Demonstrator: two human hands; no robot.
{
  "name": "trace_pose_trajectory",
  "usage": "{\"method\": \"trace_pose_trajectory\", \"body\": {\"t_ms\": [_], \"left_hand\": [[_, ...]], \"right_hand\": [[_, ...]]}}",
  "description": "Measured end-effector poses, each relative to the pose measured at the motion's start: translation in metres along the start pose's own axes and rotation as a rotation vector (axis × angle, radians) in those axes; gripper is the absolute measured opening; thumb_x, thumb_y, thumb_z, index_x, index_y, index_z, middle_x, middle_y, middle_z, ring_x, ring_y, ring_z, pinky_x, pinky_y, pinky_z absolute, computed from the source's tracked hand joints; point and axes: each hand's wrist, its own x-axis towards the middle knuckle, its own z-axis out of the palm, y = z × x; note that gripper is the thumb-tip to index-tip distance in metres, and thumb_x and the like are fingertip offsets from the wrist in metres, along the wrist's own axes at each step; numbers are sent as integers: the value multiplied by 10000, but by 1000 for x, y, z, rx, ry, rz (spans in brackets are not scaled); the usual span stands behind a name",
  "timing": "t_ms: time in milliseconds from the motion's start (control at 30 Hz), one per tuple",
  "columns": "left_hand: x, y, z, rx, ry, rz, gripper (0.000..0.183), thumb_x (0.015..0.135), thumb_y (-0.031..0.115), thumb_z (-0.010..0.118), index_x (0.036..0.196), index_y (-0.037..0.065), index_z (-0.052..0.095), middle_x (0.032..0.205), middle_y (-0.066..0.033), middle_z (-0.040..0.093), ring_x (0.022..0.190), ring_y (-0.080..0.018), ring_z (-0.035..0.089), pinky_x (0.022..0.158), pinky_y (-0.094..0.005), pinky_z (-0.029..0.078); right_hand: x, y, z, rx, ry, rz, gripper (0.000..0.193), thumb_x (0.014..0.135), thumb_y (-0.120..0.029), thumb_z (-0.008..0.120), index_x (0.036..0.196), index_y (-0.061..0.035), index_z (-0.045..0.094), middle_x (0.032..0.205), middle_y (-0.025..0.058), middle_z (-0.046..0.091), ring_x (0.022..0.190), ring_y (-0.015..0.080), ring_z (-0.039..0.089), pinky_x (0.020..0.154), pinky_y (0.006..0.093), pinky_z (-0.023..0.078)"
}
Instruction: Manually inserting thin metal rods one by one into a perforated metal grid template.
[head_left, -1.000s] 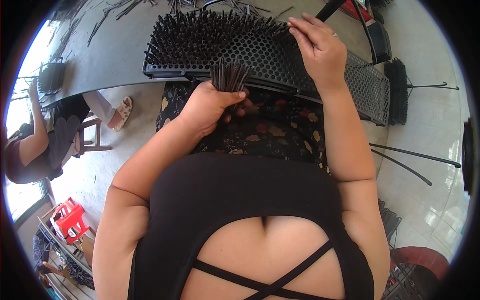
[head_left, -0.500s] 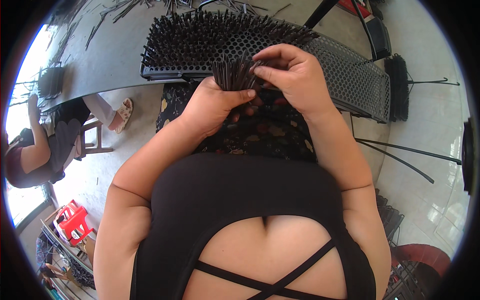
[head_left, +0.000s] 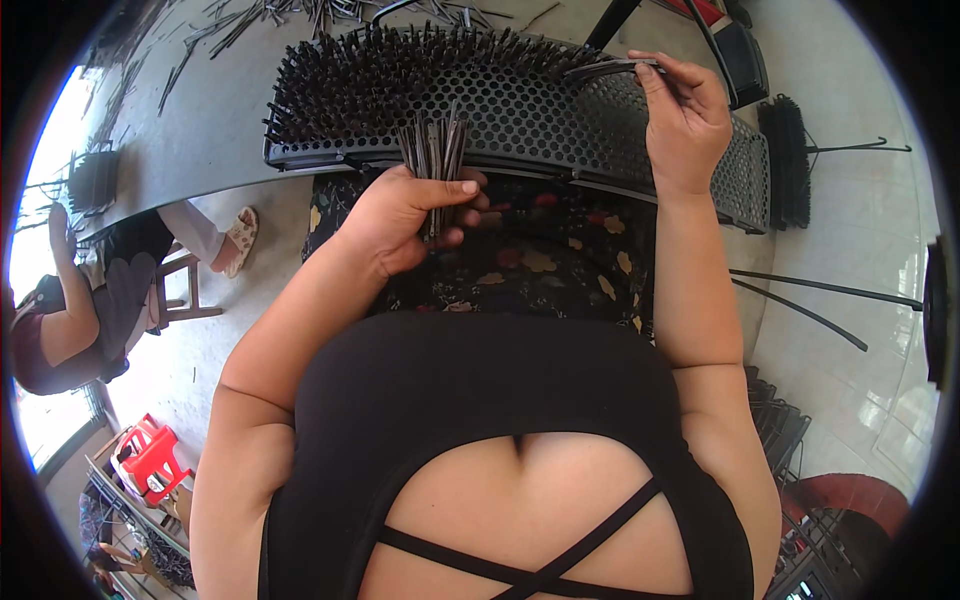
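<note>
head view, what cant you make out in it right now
Head view, bundle: its middle is hidden by the left hand.
Head view, strips in the right hand: overlapping and too thin to count.
Head view, panel: holes at its left are covered by upright pieces.
Head view, co-worker's hand: too small to read its grip.
</note>
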Motion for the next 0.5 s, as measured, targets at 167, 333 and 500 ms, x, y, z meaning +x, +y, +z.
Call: {"method": "trace_pose_trajectory", "body": {"t_ms": [167,333,500], "left_hand": [[1,1,-1,0,-19,-7,217,870,83,696,1068,5,650,894,-98,684,749,-172,669,591,-296,536],[-4,4,5,7,-24,-13,252,897,90,663,1130,-4,638,930,-104,687,801,-185,671,623,-303,557],[-7,0,12,-67,-30,40,325,946,141,610,1241,4,594,1009,-121,695,905,-217,684,668,-350,587]], "right_hand": [[0,0,-9,-68,-4,-4,110,879,32,696,969,10,637,945,81,735,872,104,686,792,207,540],[-4,4,2,-265,-153,13,93,836,-22,741,913,-46,696,878,30,750,810,82,697,724,224,543],[2,-1,15,-427,-174,-189,118,820,-41,750,926,-70,708,868,45,743,781,146,709,711,241,546]]}}
